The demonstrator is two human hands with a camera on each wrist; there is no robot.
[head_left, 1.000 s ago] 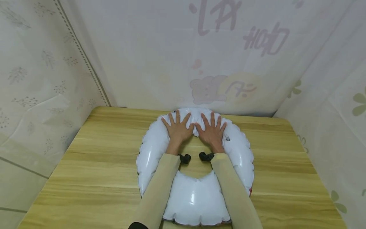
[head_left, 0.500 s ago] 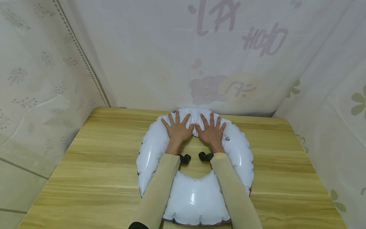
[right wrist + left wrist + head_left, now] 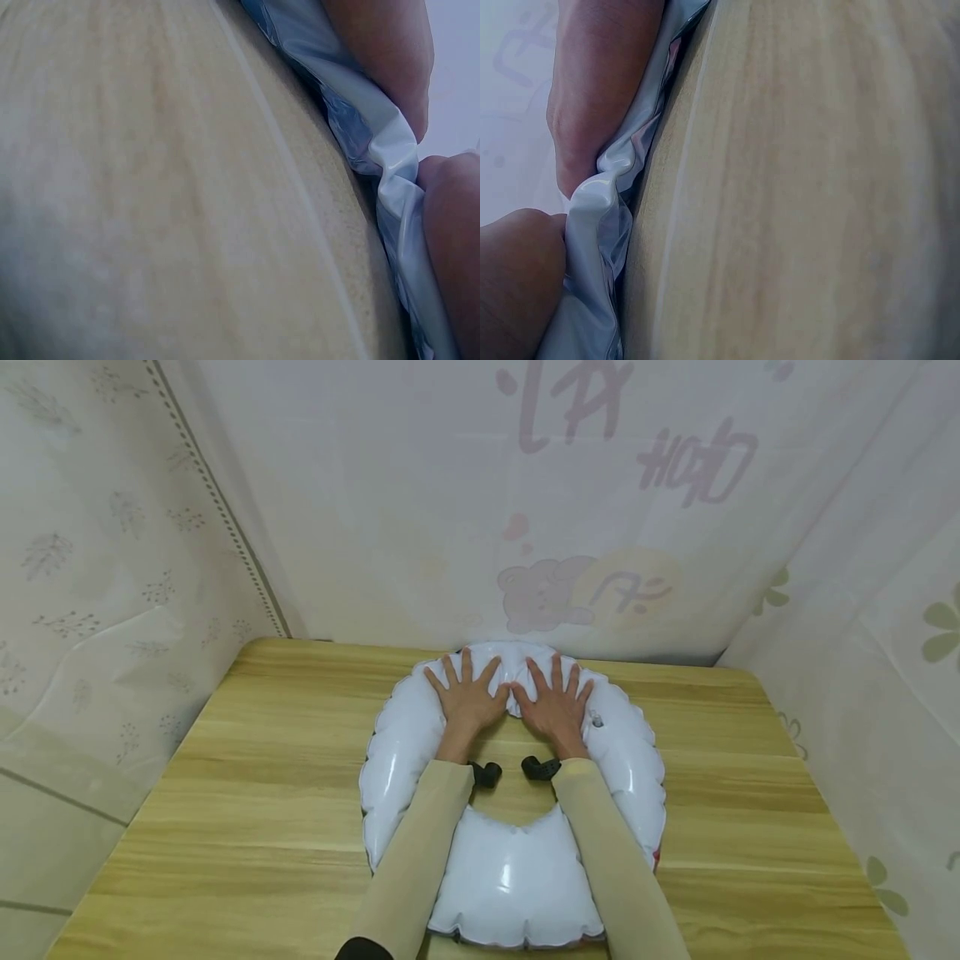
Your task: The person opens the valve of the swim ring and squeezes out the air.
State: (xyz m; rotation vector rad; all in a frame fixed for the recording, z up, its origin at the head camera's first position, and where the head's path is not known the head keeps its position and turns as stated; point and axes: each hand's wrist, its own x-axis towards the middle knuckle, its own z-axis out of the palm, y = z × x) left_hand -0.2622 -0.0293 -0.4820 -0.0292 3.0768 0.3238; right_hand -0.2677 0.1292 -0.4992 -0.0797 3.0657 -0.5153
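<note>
A white inflatable swim ring [image 3: 506, 877] lies flat on the wooden table, puffed up at its near part and sides. On its far part rests my left hand [image 3: 471, 697], fingers spread and straight. Beside it my right hand [image 3: 553, 706] presses on the same part, its fingers spread too, the thumbs almost meeting. Between the hands the vinyl is creased. A small clear valve [image 3: 597, 720] sits just right of my right hand. Both wrist views show the ring's wrinkled inner edge [image 3: 592, 202] under the hands.
The wooden table [image 3: 750, 793] reaches out on both sides of the ring. A pale printed curtain [image 3: 375, 527] hangs along its back edge, with more patterned cloth at left and right. Black wrist cameras [image 3: 540, 768] jut inward over the ring's hole.
</note>
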